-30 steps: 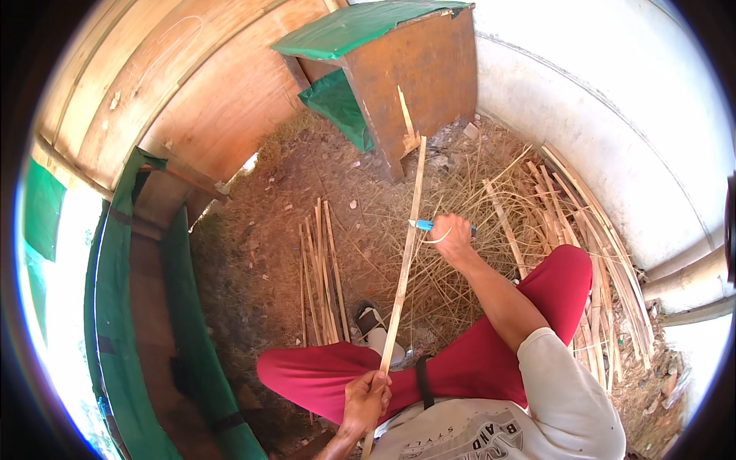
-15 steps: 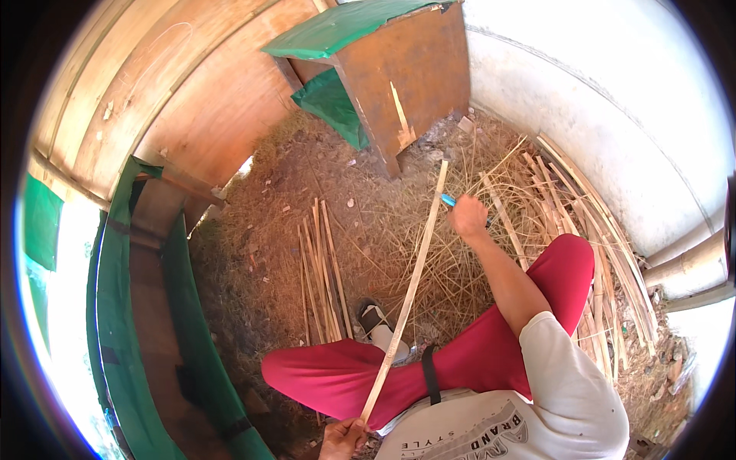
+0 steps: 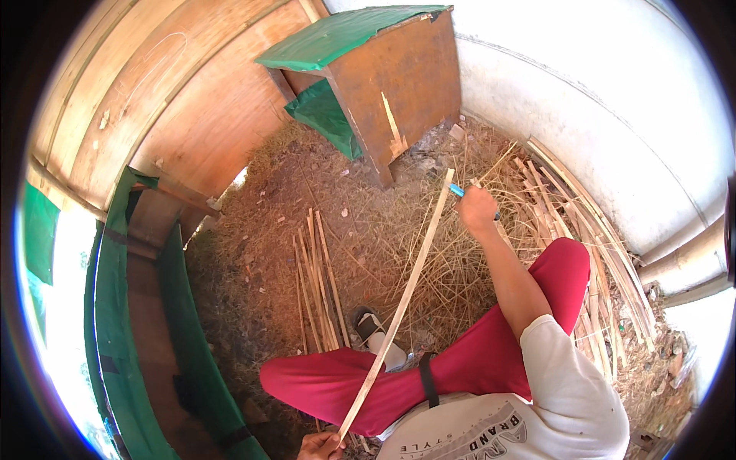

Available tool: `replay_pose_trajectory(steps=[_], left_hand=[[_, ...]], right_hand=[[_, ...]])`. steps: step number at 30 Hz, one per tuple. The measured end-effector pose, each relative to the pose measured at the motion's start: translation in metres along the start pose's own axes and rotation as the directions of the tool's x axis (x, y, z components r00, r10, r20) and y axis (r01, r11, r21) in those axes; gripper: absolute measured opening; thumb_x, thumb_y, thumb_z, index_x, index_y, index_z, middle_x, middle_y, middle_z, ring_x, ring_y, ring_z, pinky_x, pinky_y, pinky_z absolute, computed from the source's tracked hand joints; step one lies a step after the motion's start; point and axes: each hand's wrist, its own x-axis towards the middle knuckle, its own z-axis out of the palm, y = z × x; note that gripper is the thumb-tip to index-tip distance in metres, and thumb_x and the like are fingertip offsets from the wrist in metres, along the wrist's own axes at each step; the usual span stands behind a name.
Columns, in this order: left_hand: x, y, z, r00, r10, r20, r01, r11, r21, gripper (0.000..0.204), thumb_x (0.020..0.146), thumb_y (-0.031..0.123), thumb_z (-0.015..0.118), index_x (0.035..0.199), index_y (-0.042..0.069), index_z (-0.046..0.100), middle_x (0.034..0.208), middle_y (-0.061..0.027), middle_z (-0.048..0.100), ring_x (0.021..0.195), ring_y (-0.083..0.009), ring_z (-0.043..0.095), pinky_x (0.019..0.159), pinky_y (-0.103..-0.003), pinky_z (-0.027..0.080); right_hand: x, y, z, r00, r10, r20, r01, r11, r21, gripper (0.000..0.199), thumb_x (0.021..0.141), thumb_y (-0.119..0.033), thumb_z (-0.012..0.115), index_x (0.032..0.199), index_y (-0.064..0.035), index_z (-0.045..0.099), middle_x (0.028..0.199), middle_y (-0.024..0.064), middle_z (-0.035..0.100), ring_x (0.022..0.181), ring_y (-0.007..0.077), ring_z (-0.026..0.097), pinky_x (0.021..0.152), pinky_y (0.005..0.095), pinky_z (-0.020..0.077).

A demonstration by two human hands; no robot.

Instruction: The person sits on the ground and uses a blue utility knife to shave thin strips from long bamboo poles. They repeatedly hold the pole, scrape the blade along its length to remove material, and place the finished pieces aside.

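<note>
1. At far left, note the shelf (image 3: pixel 180 307) hung with green cloth, well apart from both hands.
2. Farther right, see the sticks (image 3: pixel 314 280) lying in a loose bundle on the ground, just beyond the left knee of the red trousers (image 3: pixel 318 387).
3. At the lower edge, find the left hand (image 3: pixel 320 445) pinching the near end of the strip (image 3: pixel 399 314) between thumb and fingers (partly cut off by the lower edge). Grip firmly here to stop any twisting under the cut.
4. Follow the strip up and rightward, slanting across the red trousers and past the shoe (image 3: pixel 369 325) to a free end over the shavings (image 3: pixel 441 268). Brace the middle against the thigh if bending starts, since probably springy at such length.
5. At or just beside that far end, spot the knife (image 3: pixel 457 189) (blue; judged a knife from the grip, with an edge too small to make out). Cannot tell touching from barely apart.
6. Behind it, find the right hand (image 3: pixel 478 208) with fingers curled closed around the handle. For a clean shaving stroke, set a shallow angle, press lightly and evenly, and stop well short of the left fingers and the thigh.
7. At far right, see the pile (image 3: pixel 606 245) of longer strips beside the white wall (image 3: pixel 583 115). Leave elbow room there.
</note>
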Motion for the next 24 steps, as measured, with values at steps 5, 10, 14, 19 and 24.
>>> replay_pose_trajectory(steps=[5,10,14,19,24], left_hand=[[-0.018,0.037,-0.009,0.992,-0.060,-0.111,0.091,0.952,0.291,0.026,0.089,0.007,0.067,0.115,0.006,0.060,0.099,-0.0070,0.067,0.085,-0.0170,0.066,0.071,-0.030,0.056],[-0.012,0.074,-0.024,0.973,-0.223,-0.052,0.228,0.964,0.138,0.022,0.092,0.010,0.063,0.114,0.004,0.065,0.093,-0.0033,0.069,0.080,-0.0120,0.064,0.066,-0.027,0.053],[0.029,0.152,0.039,0.967,-0.252,-0.030,0.247,0.961,-0.127,0.022,0.099,0.017,0.058,0.115,0.005,0.066,0.088,0.0009,0.064,0.074,-0.0099,0.059,0.060,-0.026,0.049],[0.085,0.186,0.099,0.983,-0.111,0.145,0.153,0.935,-0.321,0.016,0.104,0.012,0.047,0.113,-0.001,0.050,0.072,-0.0055,0.055,0.054,-0.0078,0.048,0.043,-0.023,0.036],[0.136,0.193,0.126,0.994,0.086,0.074,-0.080,0.993,-0.084,0.022,0.104,0.012,0.048,0.121,-0.002,0.050,0.072,-0.0025,0.053,0.059,-0.0067,0.046,0.052,-0.023,0.038]], right_hand=[[0.009,0.018,0.013,0.985,0.140,-0.100,-0.131,0.987,0.092,0.019,0.078,-0.017,0.070,0.077,0.0015,0.071,0.069,0.0197,0.068,0.064,0.0376,0.069,0.059,0.0452,0.0555],[0.017,0.007,-0.007,0.974,0.207,0.093,-0.224,0.943,0.247,0.044,0.088,-0.039,0.068,0.076,0.0033,0.068,0.063,0.0174,0.065,0.060,0.0336,0.068,0.058,0.0432,0.0538],[-0.006,-0.035,-0.029,0.848,-0.011,0.529,-0.260,0.863,0.434,0.045,0.099,-0.044,0.054,0.090,-0.0018,0.064,0.062,0.0045,0.052,0.054,0.0183,0.051,0.054,0.0362,0.0457],[-0.075,-0.090,-0.079,0.814,-0.238,0.530,-0.037,0.889,0.456,0.037,0.104,-0.036,0.047,0.108,-0.0013,0.057,0.068,0.0051,0.050,0.054,0.0130,0.044,0.052,0.0372,0.0450],[-0.112,-0.069,-0.074,0.764,-0.569,0.305,0.345,0.759,0.553,0.034,0.100,-0.031,0.055,0.097,0.0016,0.064,0.062,0.0153,0.059,0.052,0.0289,0.059,0.052,0.0411,0.0498]])
